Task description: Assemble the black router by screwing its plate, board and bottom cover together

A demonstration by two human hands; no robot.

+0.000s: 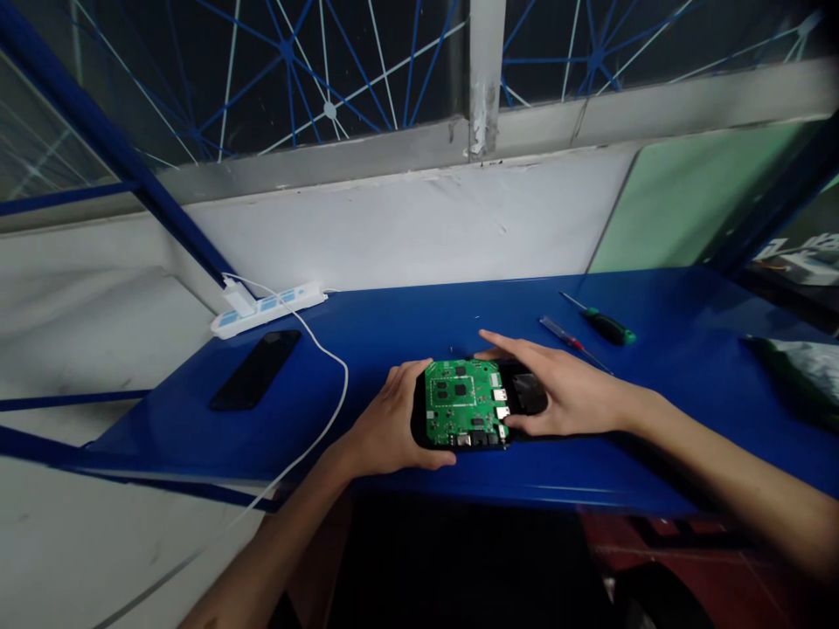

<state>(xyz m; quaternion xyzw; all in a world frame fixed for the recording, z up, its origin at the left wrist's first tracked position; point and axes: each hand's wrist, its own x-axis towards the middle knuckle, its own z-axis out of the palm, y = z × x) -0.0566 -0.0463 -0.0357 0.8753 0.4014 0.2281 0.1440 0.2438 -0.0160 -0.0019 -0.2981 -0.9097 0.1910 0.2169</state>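
A green circuit board (462, 402) lies in a black casing (524, 393) near the front edge of the blue table (406, 323). My left hand (390, 428) grips the casing's left side, thumb under the board's front edge. My right hand (564, 389) rests on the casing's right side, fingers stretched over the top and thumb by the board's connectors.
A black phone (255, 369) lies at the left, beside a white power strip (268, 310) whose white cable (337, 384) runs off the front edge. Two screwdrivers, red-handled (564, 336) and green-black (606, 325), lie behind my right hand. A bag (803, 371) sits far right.
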